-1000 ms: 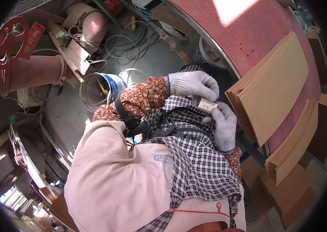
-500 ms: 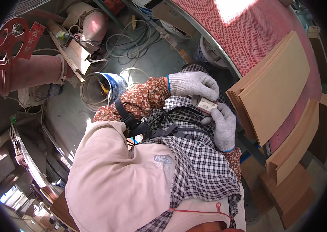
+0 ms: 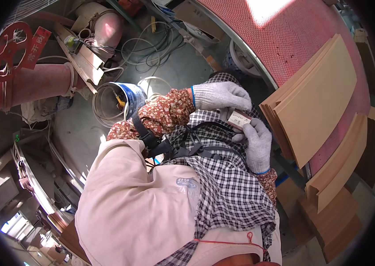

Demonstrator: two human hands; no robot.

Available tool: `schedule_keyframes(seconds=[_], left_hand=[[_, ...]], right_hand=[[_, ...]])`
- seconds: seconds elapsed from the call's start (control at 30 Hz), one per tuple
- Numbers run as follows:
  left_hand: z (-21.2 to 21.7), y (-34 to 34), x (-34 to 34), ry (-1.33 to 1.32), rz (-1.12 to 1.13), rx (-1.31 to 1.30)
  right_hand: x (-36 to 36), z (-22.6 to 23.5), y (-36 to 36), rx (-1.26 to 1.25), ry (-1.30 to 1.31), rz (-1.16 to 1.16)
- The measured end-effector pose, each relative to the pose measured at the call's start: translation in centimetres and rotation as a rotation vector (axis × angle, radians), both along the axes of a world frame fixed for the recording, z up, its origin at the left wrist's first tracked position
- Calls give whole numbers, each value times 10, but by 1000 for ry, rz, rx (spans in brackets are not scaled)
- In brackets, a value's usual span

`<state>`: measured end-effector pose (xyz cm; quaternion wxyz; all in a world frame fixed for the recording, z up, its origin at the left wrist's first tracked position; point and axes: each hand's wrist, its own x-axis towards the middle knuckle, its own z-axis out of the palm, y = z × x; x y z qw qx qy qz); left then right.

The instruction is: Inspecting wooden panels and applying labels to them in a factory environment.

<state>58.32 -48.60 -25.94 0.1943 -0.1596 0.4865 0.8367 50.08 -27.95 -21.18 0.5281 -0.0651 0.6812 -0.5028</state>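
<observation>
My right hand [image 3: 257, 144], in a grey knit glove with a blue cuff, closes its fingers and thumb on a small labelled block [image 3: 239, 119]. The block has a pale printed face and reddish-brown edges. My left hand [image 3: 221, 96], gloved the same way, is curled just beyond the block, with its fingertips bent down close to it. Whatever lies under those fingers is hidden. Both hands are over my black-and-white checked apron [image 3: 236, 190].
Curved tan wood panels [image 3: 318, 99] lean stacked on a red mesh-covered bench [image 3: 249, 26] at right, with more curved boards [image 3: 338, 164] below. A blue-and-white bucket [image 3: 132, 97] stands at left among coiled hoses [image 3: 152, 48] and a large red pipe [image 3: 36, 86].
The block has tilted slightly in my right hand, showing more of its reddish edge. My left hand's fingers have shifted a little; both hands stay in nearly the same place.
</observation>
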Motion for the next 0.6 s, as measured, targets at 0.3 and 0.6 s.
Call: schedule_keyframes(seconds=[0.3,0.6], left_hand=[[-6,-1,0,25,4,17],[2,-1,0,8,-16,-10]], right_hand=[[-2,-1,0,0,-2,-7],[-3,-5,2,6,-6,-44]])
